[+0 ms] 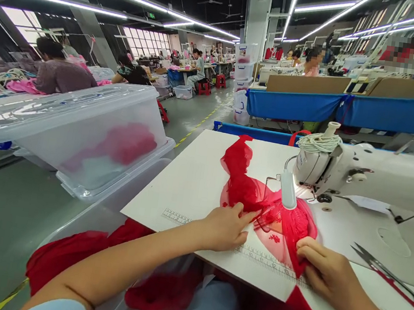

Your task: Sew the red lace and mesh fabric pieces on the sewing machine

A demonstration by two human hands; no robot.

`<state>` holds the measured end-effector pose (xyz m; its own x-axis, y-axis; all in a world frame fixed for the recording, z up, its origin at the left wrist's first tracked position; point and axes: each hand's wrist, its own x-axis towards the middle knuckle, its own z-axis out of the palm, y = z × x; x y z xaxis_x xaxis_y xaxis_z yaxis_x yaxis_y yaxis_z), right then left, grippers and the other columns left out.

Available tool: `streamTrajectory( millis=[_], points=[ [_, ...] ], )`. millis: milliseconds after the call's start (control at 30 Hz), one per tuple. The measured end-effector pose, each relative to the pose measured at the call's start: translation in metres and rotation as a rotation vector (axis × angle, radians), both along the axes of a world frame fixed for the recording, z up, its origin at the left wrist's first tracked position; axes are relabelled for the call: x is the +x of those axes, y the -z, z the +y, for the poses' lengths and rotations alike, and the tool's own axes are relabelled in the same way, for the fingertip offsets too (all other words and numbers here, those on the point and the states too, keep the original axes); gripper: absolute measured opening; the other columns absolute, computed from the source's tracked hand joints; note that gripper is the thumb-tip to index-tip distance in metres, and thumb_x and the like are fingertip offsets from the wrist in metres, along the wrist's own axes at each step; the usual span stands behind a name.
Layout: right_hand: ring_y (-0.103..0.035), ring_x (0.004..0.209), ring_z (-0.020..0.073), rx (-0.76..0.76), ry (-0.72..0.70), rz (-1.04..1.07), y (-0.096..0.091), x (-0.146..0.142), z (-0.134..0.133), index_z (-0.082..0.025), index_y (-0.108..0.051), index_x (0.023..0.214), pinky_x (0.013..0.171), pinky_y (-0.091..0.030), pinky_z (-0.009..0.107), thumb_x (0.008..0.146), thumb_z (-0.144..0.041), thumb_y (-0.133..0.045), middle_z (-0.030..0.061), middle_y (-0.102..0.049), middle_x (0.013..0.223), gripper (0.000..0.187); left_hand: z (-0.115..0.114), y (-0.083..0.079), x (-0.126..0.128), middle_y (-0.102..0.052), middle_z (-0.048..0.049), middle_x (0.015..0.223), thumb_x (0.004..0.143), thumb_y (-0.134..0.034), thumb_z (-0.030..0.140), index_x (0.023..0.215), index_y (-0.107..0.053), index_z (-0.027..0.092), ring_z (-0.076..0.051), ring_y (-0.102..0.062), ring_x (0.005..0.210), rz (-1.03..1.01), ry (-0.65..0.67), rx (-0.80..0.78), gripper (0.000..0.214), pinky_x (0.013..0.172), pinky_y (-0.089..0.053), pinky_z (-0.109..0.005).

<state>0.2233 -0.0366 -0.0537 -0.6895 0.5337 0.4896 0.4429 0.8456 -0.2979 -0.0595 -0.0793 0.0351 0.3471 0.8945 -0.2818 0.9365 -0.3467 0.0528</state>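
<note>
A red lace and mesh garment piece (248,191) lies on the white sewing table (196,179), running under the head of the white sewing machine (365,171). My left hand (226,226) rests on the fabric's left side, fingers pressed flat and pointing toward the needle. My right hand (323,269) pinches the fabric's near right edge with curled fingers. More red fabric (64,253) hangs off the table's near edge into my lap.
Thread snips (389,275) with red handles lie on the table at the right. A clear lidded plastic bin (77,127) holding red fabric stands to the left. Other people sit at sewing stations in the background. A cone of white thread (321,139) sits on the machine.
</note>
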Motion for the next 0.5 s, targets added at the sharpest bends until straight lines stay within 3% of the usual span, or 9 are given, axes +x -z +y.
streamTrajectory(
  millis=[133,267,333,433,500],
  points=[
    [-0.056,0.059,0.0111,0.029,0.01,-0.002,-0.005,-0.002,-0.001,-0.026,-0.046,0.082,0.053,-0.04,0.022,0.082,-0.005,-0.036,-0.0009,-0.064,0.084,0.023,0.025,0.005,-0.011,-0.061,-0.0139,0.124,0.101,-0.041,0.038,0.14,-0.052,0.017,-0.027,-0.07,0.092,0.016,-0.189,0.106,0.047,0.077,-0.058,-0.04],
    [-0.061,0.06,0.0105,0.076,0.039,0.006,-0.016,-0.003,-0.002,-0.026,-0.048,0.082,0.054,-0.044,0.021,0.081,-0.006,-0.038,-0.0025,-0.068,0.082,0.022,0.038,0.01,-0.014,-0.042,-0.0261,0.149,0.098,-0.04,0.018,0.147,-0.043,0.01,-0.038,-0.053,0.13,0.056,-0.305,0.274,0.049,0.102,-0.046,-0.056],
    [-0.066,0.064,0.012,0.125,0.084,0.027,-0.02,-0.002,-0.001,-0.026,-0.051,0.084,0.057,-0.047,0.022,0.08,-0.008,-0.04,-0.0025,-0.071,0.082,0.021,0.025,0.019,-0.015,-0.043,-0.0247,0.149,0.097,-0.041,0.013,0.146,-0.044,0.011,-0.035,-0.048,0.135,-0.023,-0.197,0.441,0.049,0.108,-0.042,-0.056],
    [-0.071,0.071,0.0193,0.15,0.251,0.067,-0.022,0.0,-0.001,-0.026,-0.058,0.083,0.059,-0.05,0.029,0.08,-0.014,-0.043,0.0008,-0.074,0.083,0.018,-0.02,0.048,-0.014,-0.063,-0.0154,0.119,0.1,-0.041,0.021,0.129,-0.057,0.016,-0.025,-0.062,0.108,-0.303,0.184,0.662,0.034,0.092,-0.054,-0.042],
    [-0.072,0.08,0.025,0.095,0.356,0.08,-0.025,0.0,-0.003,-0.026,-0.06,0.083,0.064,-0.051,0.035,0.08,-0.014,-0.043,0.0042,-0.074,0.087,0.021,-0.056,0.077,-0.011,-0.066,-0.0054,0.094,0.101,-0.043,0.024,0.116,-0.062,0.021,-0.017,-0.063,0.084,-0.454,0.479,0.559,0.024,0.078,-0.055,-0.03]
  ],
)
